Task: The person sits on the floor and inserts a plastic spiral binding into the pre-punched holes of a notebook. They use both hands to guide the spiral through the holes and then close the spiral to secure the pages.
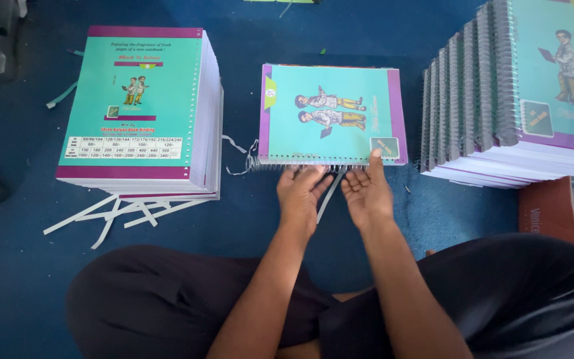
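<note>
Blue carpeted floor point(28, 266) carries a teal notebook point(330, 110), its wire spiral point(287, 163) running crosswise just beyond both hands, left hand point(300, 193) and right hand point(367, 193) open-fingered, touching it.

A blue carpeted floor point(247, 219) carries everything. At upper left lies a tall stack of unbound teal notebooks point(142, 106), with white paper strips point(111, 214) strewn just below it. At centre lies a teal notebook point(330, 114) with a wire spiral point(287, 163) along its lower edge. At right lies a fanned stack of spiral-bound notebooks point(499, 93), and a reddish-brown book point(549, 209) below it.
</note>
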